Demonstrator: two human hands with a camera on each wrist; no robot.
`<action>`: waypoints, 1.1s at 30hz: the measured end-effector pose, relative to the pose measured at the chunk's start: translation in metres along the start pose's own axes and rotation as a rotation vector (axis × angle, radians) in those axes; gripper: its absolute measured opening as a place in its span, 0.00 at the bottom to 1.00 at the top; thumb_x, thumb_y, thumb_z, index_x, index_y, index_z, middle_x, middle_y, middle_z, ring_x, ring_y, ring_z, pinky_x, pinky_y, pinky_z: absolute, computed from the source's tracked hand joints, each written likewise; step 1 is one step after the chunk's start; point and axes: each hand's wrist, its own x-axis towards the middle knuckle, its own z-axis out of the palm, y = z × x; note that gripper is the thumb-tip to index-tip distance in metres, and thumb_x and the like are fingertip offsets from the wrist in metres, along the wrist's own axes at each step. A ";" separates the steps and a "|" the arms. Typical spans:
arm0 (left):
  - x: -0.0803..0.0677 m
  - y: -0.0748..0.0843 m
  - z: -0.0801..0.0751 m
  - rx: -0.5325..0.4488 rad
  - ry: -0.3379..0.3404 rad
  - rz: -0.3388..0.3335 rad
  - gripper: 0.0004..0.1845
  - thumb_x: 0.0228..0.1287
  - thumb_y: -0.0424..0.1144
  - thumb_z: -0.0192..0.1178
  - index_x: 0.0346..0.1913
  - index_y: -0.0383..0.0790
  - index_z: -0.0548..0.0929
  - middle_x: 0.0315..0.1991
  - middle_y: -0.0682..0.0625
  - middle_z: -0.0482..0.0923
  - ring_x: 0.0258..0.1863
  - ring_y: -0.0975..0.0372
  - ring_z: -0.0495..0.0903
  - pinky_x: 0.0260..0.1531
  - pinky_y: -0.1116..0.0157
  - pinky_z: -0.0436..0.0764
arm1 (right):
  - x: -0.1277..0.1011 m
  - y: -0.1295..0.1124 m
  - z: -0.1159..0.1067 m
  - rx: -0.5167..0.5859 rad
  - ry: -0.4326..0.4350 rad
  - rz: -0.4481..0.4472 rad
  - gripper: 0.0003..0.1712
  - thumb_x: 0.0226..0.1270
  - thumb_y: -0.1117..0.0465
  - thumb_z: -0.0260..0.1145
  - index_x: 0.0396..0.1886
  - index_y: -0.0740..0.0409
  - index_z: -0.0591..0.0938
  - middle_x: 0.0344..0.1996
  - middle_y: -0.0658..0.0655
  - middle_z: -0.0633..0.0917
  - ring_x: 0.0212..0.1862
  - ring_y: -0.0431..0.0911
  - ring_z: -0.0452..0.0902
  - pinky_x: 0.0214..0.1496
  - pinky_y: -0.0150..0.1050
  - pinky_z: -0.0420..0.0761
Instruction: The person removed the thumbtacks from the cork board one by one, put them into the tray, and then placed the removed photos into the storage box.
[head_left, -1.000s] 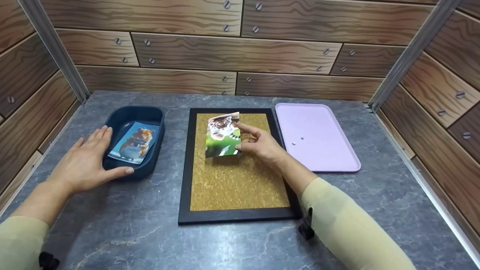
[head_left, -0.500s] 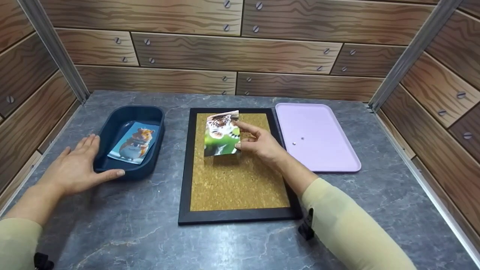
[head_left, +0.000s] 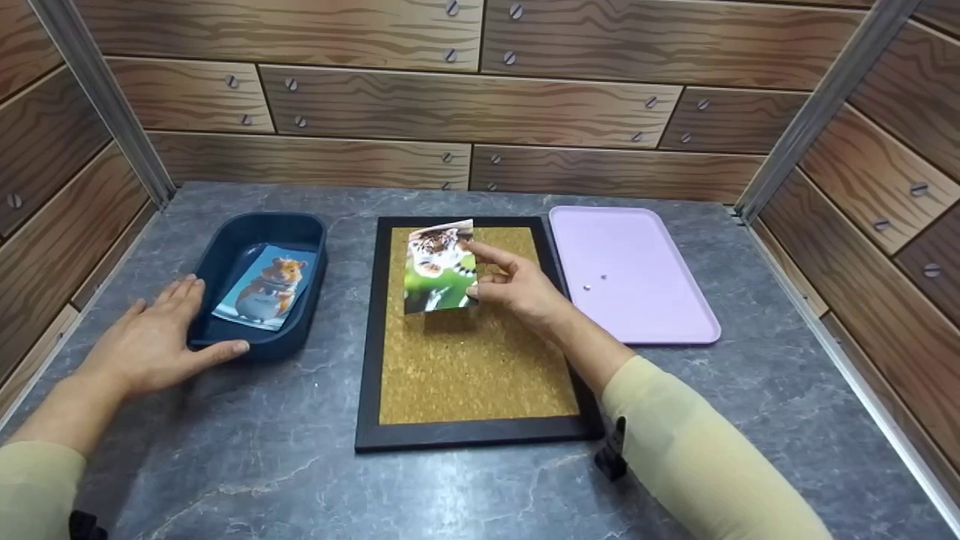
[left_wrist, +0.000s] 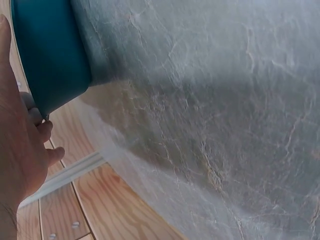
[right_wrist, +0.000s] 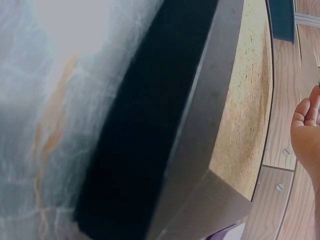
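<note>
Right hand pinches a tiger photo by its right edge, thumb and fingers curled round it. The photo stands lifted and slightly curled over the far part of the cork board, whether its lower edge touches the cork cannot be told. Judgement: an edge grip keeps the printed face free and lets the sheet be positioned over the cork.

Left hand lies flat, fingers straight, against the near-left outer wall of the dark blue tray; it holds nothing. Left wrist view confirms palm beside the tray wall. Judgement: the hand steadies the tray so it does not slide.

The tray sits toward the table's far-left corner, board at centre, pink tray just right of the board, toward the far-right corner.

Counts:
- Photos: two. One tiger, held; one hamster photo lying in the blue tray.
- Trays: two.
- Cork boards: one, black frame.
- Small pale specks on the pink tray: two, too small to identify.
</note>
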 end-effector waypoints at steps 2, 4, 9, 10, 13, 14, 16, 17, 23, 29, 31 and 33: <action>0.001 0.000 0.001 0.000 0.002 0.000 0.68 0.67 0.78 0.54 0.81 0.18 0.46 0.80 0.20 0.44 0.79 0.29 0.48 0.71 0.26 0.48 | 0.000 0.000 0.000 -0.012 0.002 0.000 0.43 0.65 0.80 0.68 0.80 0.62 0.70 0.69 0.66 0.77 0.50 0.48 0.87 0.52 0.36 0.87; 0.001 0.000 0.001 -0.001 0.010 -0.004 0.68 0.67 0.78 0.55 0.81 0.18 0.46 0.80 0.20 0.44 0.79 0.29 0.48 0.71 0.26 0.48 | 0.000 -0.001 0.000 -0.024 0.001 0.001 0.43 0.65 0.79 0.68 0.80 0.61 0.70 0.69 0.67 0.76 0.50 0.49 0.87 0.52 0.36 0.87; 0.000 -0.001 0.002 0.001 0.012 -0.017 0.69 0.66 0.79 0.54 0.81 0.17 0.46 0.80 0.19 0.44 0.80 0.29 0.48 0.71 0.25 0.48 | 0.002 -0.002 0.003 -0.011 -0.006 0.006 0.44 0.65 0.79 0.68 0.81 0.61 0.69 0.70 0.70 0.74 0.52 0.49 0.87 0.52 0.36 0.87; 0.000 -0.001 0.002 0.001 0.009 -0.019 0.69 0.66 0.79 0.54 0.81 0.17 0.46 0.80 0.19 0.44 0.80 0.30 0.48 0.71 0.26 0.48 | 0.002 -0.002 0.003 -0.007 -0.007 0.005 0.44 0.65 0.79 0.68 0.81 0.61 0.69 0.70 0.70 0.74 0.51 0.49 0.87 0.52 0.36 0.87; 0.000 0.000 0.002 0.000 0.001 -0.023 0.70 0.66 0.80 0.54 0.81 0.17 0.45 0.80 0.19 0.43 0.80 0.30 0.48 0.71 0.26 0.48 | 0.004 -0.003 0.005 -0.009 -0.008 -0.003 0.44 0.64 0.79 0.68 0.80 0.62 0.69 0.69 0.70 0.74 0.49 0.48 0.87 0.50 0.36 0.87; 0.000 0.001 0.002 0.001 0.000 -0.023 0.70 0.66 0.80 0.53 0.81 0.17 0.45 0.80 0.19 0.43 0.80 0.30 0.47 0.72 0.26 0.48 | 0.004 -0.003 0.005 -0.011 -0.007 -0.006 0.44 0.64 0.79 0.68 0.80 0.62 0.69 0.69 0.70 0.75 0.49 0.48 0.87 0.49 0.35 0.87; 0.001 0.002 0.002 0.001 -0.003 -0.026 0.70 0.66 0.80 0.53 0.81 0.17 0.44 0.80 0.19 0.43 0.80 0.29 0.47 0.72 0.26 0.47 | 0.005 -0.004 0.006 -0.018 -0.003 -0.009 0.43 0.65 0.79 0.68 0.80 0.61 0.69 0.69 0.70 0.75 0.47 0.47 0.87 0.48 0.35 0.87; 0.001 0.003 0.002 0.002 -0.005 -0.028 0.70 0.66 0.80 0.52 0.81 0.17 0.44 0.80 0.19 0.42 0.80 0.29 0.47 0.72 0.26 0.47 | 0.005 -0.004 0.006 -0.021 -0.001 -0.008 0.43 0.65 0.78 0.68 0.80 0.61 0.69 0.69 0.69 0.75 0.47 0.47 0.87 0.47 0.35 0.87; 0.002 0.012 0.003 0.013 0.001 -0.034 0.71 0.65 0.82 0.51 0.79 0.15 0.45 0.78 0.17 0.43 0.79 0.28 0.47 0.73 0.28 0.48 | 0.009 -0.007 0.011 -0.009 0.004 -0.004 0.43 0.65 0.79 0.68 0.80 0.60 0.69 0.68 0.66 0.77 0.46 0.46 0.88 0.47 0.35 0.87; 0.002 0.021 0.004 0.028 0.015 -0.043 0.72 0.65 0.83 0.49 0.78 0.12 0.46 0.77 0.15 0.44 0.79 0.28 0.48 0.73 0.28 0.50 | 0.015 -0.010 0.019 0.041 -0.009 0.006 0.43 0.66 0.81 0.67 0.81 0.60 0.69 0.68 0.66 0.75 0.46 0.47 0.87 0.48 0.35 0.87; 0.002 0.024 0.005 0.033 0.020 -0.045 0.72 0.65 0.83 0.49 0.78 0.12 0.47 0.77 0.15 0.45 0.78 0.27 0.48 0.73 0.28 0.50 | 0.018 -0.011 0.023 0.063 -0.019 0.003 0.43 0.66 0.81 0.66 0.81 0.61 0.69 0.69 0.67 0.74 0.48 0.47 0.87 0.50 0.36 0.87; 0.001 0.026 0.005 0.035 0.025 -0.045 0.72 0.66 0.82 0.49 0.77 0.11 0.47 0.77 0.15 0.46 0.78 0.27 0.49 0.73 0.28 0.51 | 0.021 -0.013 0.028 0.076 -0.030 -0.004 0.43 0.67 0.81 0.65 0.81 0.62 0.68 0.69 0.68 0.73 0.49 0.48 0.87 0.52 0.36 0.87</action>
